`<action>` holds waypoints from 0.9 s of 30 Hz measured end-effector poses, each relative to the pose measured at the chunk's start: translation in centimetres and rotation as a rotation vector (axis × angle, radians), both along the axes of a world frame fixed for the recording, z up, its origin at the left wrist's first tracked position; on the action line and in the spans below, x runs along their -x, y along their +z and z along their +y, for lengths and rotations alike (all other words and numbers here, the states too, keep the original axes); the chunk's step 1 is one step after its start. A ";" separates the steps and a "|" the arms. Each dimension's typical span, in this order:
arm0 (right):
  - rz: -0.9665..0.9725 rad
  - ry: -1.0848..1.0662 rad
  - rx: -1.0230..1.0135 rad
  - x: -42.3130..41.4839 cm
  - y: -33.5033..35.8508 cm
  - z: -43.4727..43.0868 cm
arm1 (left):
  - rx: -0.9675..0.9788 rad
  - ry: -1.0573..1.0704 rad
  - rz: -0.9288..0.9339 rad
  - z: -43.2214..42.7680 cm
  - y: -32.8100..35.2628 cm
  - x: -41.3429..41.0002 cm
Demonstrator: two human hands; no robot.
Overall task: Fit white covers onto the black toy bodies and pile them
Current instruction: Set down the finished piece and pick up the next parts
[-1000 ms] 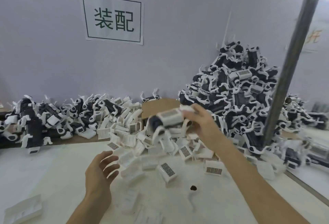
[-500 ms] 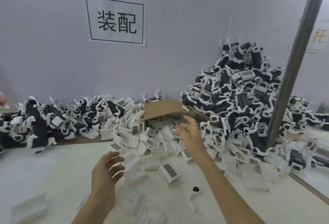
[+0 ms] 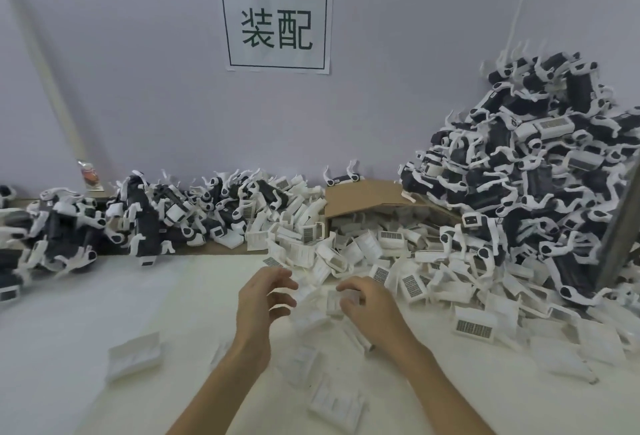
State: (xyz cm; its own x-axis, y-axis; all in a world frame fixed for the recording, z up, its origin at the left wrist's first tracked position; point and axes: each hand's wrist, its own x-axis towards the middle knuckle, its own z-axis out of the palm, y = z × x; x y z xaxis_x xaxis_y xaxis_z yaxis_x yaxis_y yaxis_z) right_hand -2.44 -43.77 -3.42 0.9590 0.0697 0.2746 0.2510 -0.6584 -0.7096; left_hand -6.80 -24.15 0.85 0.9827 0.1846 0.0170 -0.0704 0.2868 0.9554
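The right hand (image 3: 369, 303) sits just past the middle of the view, toward five o'clock. Its grip is clenched on a small white cover (image 3: 334, 301). The fingers curl over the cover's right edge, and the rest of it juts out at nine o'clock from the knuckles, low over the desk (image 3: 86, 313). Blur hides whether it touches the parts beneath it.

The left hand (image 3: 265, 299) hovers just beside the cover, at nine o'clock of it and apart from it. Its grip is released, with the fingers spread and loosely bent around nothing.

At twelve o'clock from the hands a spread of loose covers (image 3: 349, 251) spills from the mouth of a tipped cardboard box (image 3: 363, 197). More covers lie scattered at four and six o'clock. A lone cover (image 3: 133, 358) rests on the desk at eight o'clock, well apart from the rest.

At two o'clock a tall heap of toys (image 3: 536, 175) leans against the wall, and several of them show white covers on top. At ten o'clock a lower row of black toy bodies (image 3: 145, 223) with white legs runs along the wall.

A paper sign (image 3: 275, 28) hangs on the wall at twelve o'clock. A grey pole (image 3: 623, 227) slants up the edge at three o'clock, in front of the heap.
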 end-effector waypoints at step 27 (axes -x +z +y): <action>-0.191 -0.162 0.017 0.8 0.6 -0.8 | -1.441 0.516 0.256 25.5 4.6 -14.7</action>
State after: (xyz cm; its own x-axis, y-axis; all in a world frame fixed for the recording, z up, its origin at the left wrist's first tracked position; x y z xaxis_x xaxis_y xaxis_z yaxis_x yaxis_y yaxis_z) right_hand -3.20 -44.52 -2.83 0.8887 -0.0751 0.4522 0.2695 -0.7124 -0.6480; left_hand 7.94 1.38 5.46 0.8240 0.4680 0.3193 0.3338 -0.8565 0.3938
